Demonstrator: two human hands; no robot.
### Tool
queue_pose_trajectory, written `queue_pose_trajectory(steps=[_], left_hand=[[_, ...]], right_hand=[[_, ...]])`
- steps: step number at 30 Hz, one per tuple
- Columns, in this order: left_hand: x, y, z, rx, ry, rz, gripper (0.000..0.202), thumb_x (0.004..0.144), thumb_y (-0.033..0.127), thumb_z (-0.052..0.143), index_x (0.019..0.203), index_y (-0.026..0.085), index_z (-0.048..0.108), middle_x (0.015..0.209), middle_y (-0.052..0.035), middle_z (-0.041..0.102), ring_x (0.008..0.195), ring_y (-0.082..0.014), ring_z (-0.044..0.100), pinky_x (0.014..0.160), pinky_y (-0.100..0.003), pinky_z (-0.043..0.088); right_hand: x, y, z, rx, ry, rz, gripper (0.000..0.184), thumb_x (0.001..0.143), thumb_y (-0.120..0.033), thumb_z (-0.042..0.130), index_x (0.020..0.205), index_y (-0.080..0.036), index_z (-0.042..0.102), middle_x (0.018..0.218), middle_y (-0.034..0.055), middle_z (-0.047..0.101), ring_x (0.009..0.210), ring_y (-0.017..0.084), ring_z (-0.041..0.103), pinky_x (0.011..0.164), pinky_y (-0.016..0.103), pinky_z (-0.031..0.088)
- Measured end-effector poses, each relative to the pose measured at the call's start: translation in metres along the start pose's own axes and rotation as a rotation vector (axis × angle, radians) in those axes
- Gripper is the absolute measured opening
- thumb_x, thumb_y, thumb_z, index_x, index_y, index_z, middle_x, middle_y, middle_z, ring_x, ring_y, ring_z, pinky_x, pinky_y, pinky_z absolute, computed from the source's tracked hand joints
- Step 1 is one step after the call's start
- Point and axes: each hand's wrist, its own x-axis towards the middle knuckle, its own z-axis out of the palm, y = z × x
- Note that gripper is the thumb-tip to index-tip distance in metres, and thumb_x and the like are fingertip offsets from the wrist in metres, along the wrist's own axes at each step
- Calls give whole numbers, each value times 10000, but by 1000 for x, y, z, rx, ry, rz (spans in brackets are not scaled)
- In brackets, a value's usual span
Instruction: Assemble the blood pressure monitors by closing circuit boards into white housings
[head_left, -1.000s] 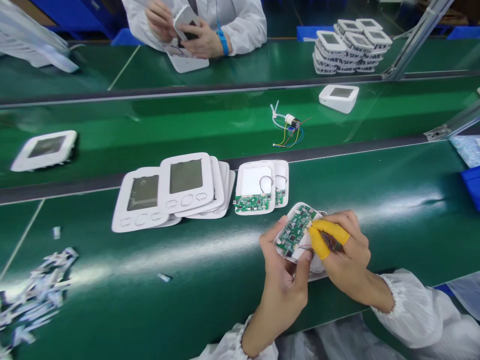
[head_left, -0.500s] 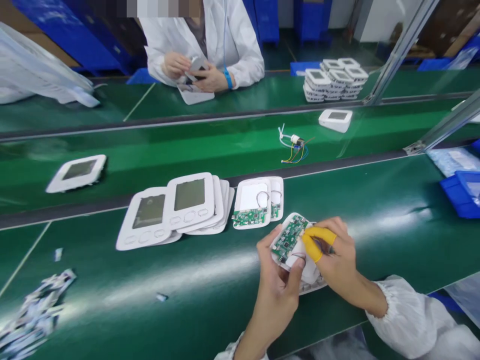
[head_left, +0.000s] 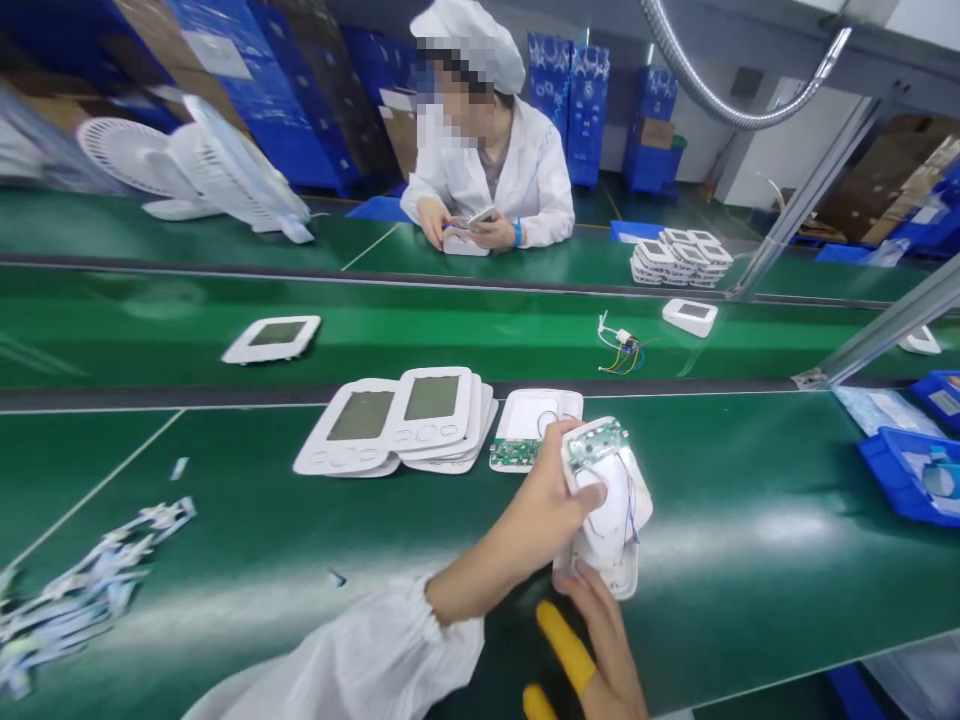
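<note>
My left hand [head_left: 551,490] grips a white plastic panel with a green circuit board [head_left: 598,446] at its top, the thumb pressed on its white inner part. Thin coloured wires [head_left: 634,505] run from it along the right side. Under it, towards me, lies a second white casing half [head_left: 622,578]. My right hand [head_left: 600,655] wears yellow finger cots on two fingers; its fingers are spread, and the bare ones reach the lower edge of that casing. Just beyond my left hand rests another panel with a circuit board [head_left: 514,453], partly covered by the hand.
Stacked display panels [head_left: 360,416] lie left of the hands. Torn strips [head_left: 97,590] are heaped at lower left. On the green belt [head_left: 450,325] are a display panel [head_left: 274,340], a wired part [head_left: 622,342] and a white device [head_left: 690,316]. A co-worker [head_left: 495,180] sits opposite; blue bins [head_left: 907,490] stand right.
The panel with the circuit board has turned in my left hand. My right hand has come off the board and moved down towards me. The camera view has tilted up.
</note>
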Motion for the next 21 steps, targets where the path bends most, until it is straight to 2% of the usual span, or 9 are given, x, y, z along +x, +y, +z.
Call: queue_pose_trajectory(steps=[2, 5, 7, 9, 13, 16, 18, 21], left_hand=[[9, 7, 4, 91, -37, 53, 530, 757, 150, 731, 1230, 206, 497, 1032, -44, 685, 949, -211, 671, 806, -302, 531], [19, 13, 11, 158, -104, 86, 345, 781, 144, 697, 1098, 185, 564, 922, -29, 699, 870, -202, 694, 750, -283, 545], [25, 16, 14, 157, -146, 78, 302, 774, 158, 717, 1038, 181, 572, 869, -25, 713, 776, -195, 711, 687, -275, 559], [30, 18, 14, 151, -163, 64, 324, 754, 175, 754, 1017, 182, 565, 849, -29, 731, 701, -192, 717, 625, -268, 563], [36, 21, 12, 143, -162, 59, 365, 730, 185, 795, 1024, 171, 579, 858, -45, 757, 675, -197, 730, 598, -270, 580], [38, 22, 10, 141, -169, 57, 359, 724, 167, 789, 1030, 159, 602, 853, -52, 768, 652, -194, 726, 570, -262, 571], [39, 23, 10, 138, -171, 63, 342, 721, 157, 780, 1018, 157, 610, 848, -51, 770, 651, -191, 724, 567, -257, 568], [41, 23, 7, 124, -178, 64, 361, 691, 159, 804, 1006, 151, 628, 828, -47, 770, 665, -194, 728, 586, -259, 574]], right_hand=[[11, -1, 3, -58, -4, -41, 625, 857, -136, 676, 1461, -259, 571, 1580, 145, 525, 1428, 367, 556, 1072, 494, 602], [36, -2, 2, -110, -33, 13, 662, 827, -121, 692, 1460, -281, 586, 1674, 140, 388, 1502, 428, 447, 1097, 603, 562], [52, -2, 1, -122, -57, 47, 665, 821, -134, 718, 1459, -270, 594, 1698, 152, 330, 1553, 470, 336, 1148, 695, 473], [66, -2, 3, -123, -84, 43, 662, 825, -133, 730, 1461, -258, 596, 1696, 165, 321, 1573, 476, 280, 1184, 733, 398], [80, 1, 7, -85, -89, 37, 599, 826, -92, 700, 1410, -199, 623, 1650, 187, 398, 1558, 434, 321, 1206, 704, 390], [80, 4, 10, -20, -35, -15, 561, 860, -90, 648, 1414, -160, 590, 1556, 185, 533, 1525, 367, 404, 1216, 632, 427], [78, 6, 9, 27, 6, -55, 516, 897, -106, 626, 1407, -167, 583, 1452, 160, 636, 1483, 325, 477, 1200, 588, 466], [76, 8, 2, 109, 66, -83, 392, 936, -100, 586, 1307, -213, 645, 1283, 108, 745, 1376, 276, 600, 1132, 521, 543]])
